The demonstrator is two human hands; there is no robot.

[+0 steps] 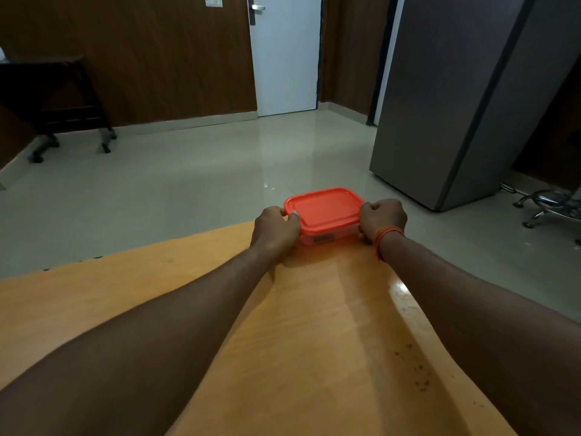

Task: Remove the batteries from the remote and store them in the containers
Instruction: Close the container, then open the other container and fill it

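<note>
Both hands were clamped on the container [325, 226], one at each short end. At its left end the left hand [275, 229] had its fingers curled around the edge and its thumb pressed onto the rim of the orange lid [325, 207]. At the right end the right hand [382, 218] made the same grip, knuckles up, with an orange thread band [385, 236] around the wrist. That lid sat flat and closed on the clear tub, and a dark label showed through the tub's near wall. What lay inside could not be made out. Beneath the container was the bench [314, 325], an orange-brown wooden top; the container rested at its far tip, and both forearms stretched along the wood toward it. Beyond the container, pale glossy floor [188, 184] ran to a white door [284, 58], with a grey cabinet [456, 105] to the container's right.
</note>
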